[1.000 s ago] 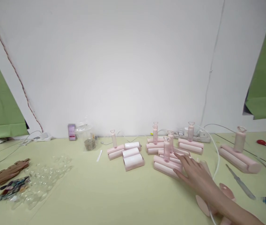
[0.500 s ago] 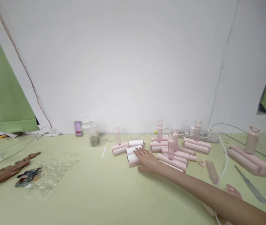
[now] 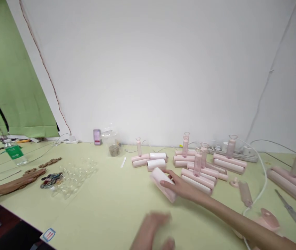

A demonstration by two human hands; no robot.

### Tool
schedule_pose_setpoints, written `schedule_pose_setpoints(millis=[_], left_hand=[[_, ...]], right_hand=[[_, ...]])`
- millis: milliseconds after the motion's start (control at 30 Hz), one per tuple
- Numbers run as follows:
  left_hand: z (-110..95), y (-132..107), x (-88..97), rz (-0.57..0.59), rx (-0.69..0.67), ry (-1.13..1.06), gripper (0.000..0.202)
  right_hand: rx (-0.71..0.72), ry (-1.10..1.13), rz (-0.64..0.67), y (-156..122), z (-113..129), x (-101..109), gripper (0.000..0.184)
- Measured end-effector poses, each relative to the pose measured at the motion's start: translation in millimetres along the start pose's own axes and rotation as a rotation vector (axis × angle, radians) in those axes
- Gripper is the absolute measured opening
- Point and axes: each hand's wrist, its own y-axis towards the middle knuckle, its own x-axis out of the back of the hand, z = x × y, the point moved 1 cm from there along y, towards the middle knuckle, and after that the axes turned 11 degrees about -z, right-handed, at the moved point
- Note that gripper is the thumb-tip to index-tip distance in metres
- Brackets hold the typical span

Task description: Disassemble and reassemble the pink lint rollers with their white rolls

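My right hand (image 3: pixel 181 185) is wrapped round a pink-and-white roller head (image 3: pixel 162 184), tilted and lifted off the table. My left hand (image 3: pixel 154 227), smeared by motion at the bottom edge, is empty, with its thumb apart from its fingers. Just behind the held piece lie two more white-and-pink roller heads (image 3: pixel 156 164). Beside them is a pink roller (image 3: pixel 140 159) with a clear upright handle. Several similar rollers (image 3: pixel 197 178) with heart-shaped loops on their handles stand right of my right hand, partly behind it.
Another person's hand (image 3: pixel 30 178) rests at the left by small dark pieces (image 3: pixel 51 180) and clear plastic bubbles (image 3: pixel 77 175). A water bottle (image 3: pixel 15 152) and a plastic tub (image 3: pixel 111 142) stand behind. To the right are a white cable (image 3: pixel 261 189) and a grey knife-like tool (image 3: pixel 292 211).
My right hand has taken hold of a roller head and brought it nearer and up. My left hand has come into view at the bottom. The view has shifted left.
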Motion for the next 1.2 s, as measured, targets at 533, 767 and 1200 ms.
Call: schedule_pose_setpoints(millis=[533, 767, 1200], left_hand=[[-24, 127, -83.6, 0.525, 0.148, 0.021, 0.033], [-23, 123, -68.7, 0.338, 0.185, -0.19, 0.032], [78, 98, -43.2, 0.054, 0.021, -0.14, 0.066]], right_hand=[[-0.683, 1.415, -0.118, -89, -31, 18, 0.05], [-0.714, 1.53, 0.089, -86, -32, 22, 0.034], [-0.144, 1.232, 0.089, -54, 14, 40, 0.014]])
